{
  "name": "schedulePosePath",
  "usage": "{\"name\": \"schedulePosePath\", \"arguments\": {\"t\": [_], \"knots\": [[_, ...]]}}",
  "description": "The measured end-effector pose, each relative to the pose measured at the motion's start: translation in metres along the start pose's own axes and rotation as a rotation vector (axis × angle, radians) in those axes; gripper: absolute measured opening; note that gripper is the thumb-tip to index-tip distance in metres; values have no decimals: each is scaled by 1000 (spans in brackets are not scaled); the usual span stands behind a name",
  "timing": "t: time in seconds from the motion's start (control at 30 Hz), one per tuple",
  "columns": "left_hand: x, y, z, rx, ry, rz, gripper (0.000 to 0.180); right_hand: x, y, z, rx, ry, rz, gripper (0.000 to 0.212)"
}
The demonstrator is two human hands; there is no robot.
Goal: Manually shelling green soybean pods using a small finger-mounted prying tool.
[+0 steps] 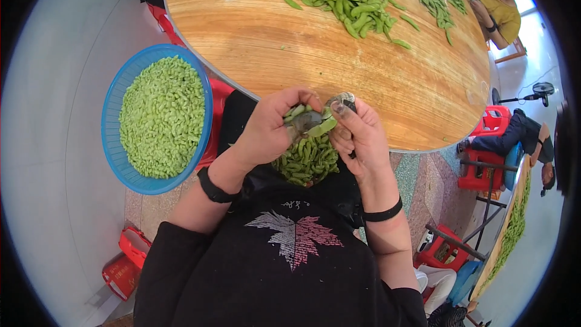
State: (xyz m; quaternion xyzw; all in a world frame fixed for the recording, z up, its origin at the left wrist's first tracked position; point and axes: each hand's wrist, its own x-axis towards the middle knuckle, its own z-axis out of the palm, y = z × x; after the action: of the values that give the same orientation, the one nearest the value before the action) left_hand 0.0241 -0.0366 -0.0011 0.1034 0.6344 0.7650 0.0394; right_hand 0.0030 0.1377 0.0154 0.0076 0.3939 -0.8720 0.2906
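Observation:
A green soybean pod (325,126) is held between both hands over my lap. My left hand (270,122) is closed around one end of it, with a few more green pieces showing by its fingers and a dark, glossy patch near its fingertips. My right hand (362,136) pinches the other end; its thumb looks dark-stained, and a pale, shiny covering shows on a finger behind it. Directly below the hands, many empty-looking or whole green pods (307,160) lie heaped in my lap; which they are, I cannot tell.
To my left, a blue basket (109,127) full of shelled green beans (162,118) rests on a red stool (216,121). A round wooden table (254,42) ahead bears piles of pods (348,0). Other people sit at the far right, near another pod-covered table (511,230).

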Motion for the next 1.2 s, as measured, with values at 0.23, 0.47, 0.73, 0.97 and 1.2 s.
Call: {"name": "schedulePosePath", "arguments": {"t": [0.23,0.47,0.73,0.97,1.2], "knots": [[-43,33,-90,538,678,-45,27,-8,-7,-4,-235,33,19,3],[-100,18,-251,1669,640,-880,27,-26,-17,4,-742,-52,121,15],[30,76,-104,1336,334,219,39,25,-94,-45,-1446,310,-223,21],[184,28,-53,1367,8,193,64,114,-176,-139,-1655,802,-196,42],[214,7,-23,1518,-103,-13,67,150,-163,-131,-1933,529,-363,32]]}}
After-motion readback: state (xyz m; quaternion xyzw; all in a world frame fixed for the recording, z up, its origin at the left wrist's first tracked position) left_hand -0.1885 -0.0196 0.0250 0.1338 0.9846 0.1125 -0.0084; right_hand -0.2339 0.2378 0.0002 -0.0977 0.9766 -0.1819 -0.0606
